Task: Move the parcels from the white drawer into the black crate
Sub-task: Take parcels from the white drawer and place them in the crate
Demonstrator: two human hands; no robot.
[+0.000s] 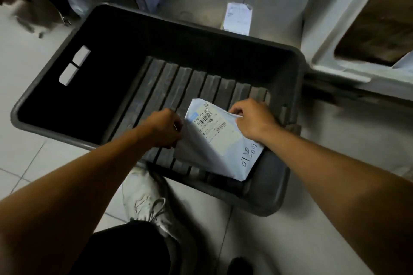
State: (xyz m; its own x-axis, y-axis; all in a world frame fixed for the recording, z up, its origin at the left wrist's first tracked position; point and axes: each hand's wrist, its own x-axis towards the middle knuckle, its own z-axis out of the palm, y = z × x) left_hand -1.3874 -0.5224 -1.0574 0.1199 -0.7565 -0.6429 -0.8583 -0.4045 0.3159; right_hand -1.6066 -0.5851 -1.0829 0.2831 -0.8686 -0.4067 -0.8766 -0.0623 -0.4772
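White plastic crinkles under both of your hands: your left hand (pixel 164 128) has its fingers curled round the left edge of the parcel (pixel 220 143), and your right hand (pixel 250 118) pinches the parcel's upper right edge between thumb and fingers, so each hand is grasping the same soft mailer bag. You hold the parcel low inside the black crate (pixel 55 87), toward its near right corner, with its lower end at the ribbed floor of the crate; whether it rests fully there cannot be told. A printed shipping label (pixel 210 123) with barcodes faces up on the parcel, and handwritten dark characters run along its right side. The crate sits on a pale tiled floor (pixel 26 56), and two slot-shaped handle openings show light through its left wall. Your shoe (pixel 147 198), a light-coloured trainer, stands just beside the crate's near rim. Beyond the far rim a sheet of paper (pixel 238 18) lies on the floor. At the upper right, the white drawer (pixel 330 40) stands just beside the crate's right corner, blurred, with a brown interior showing.
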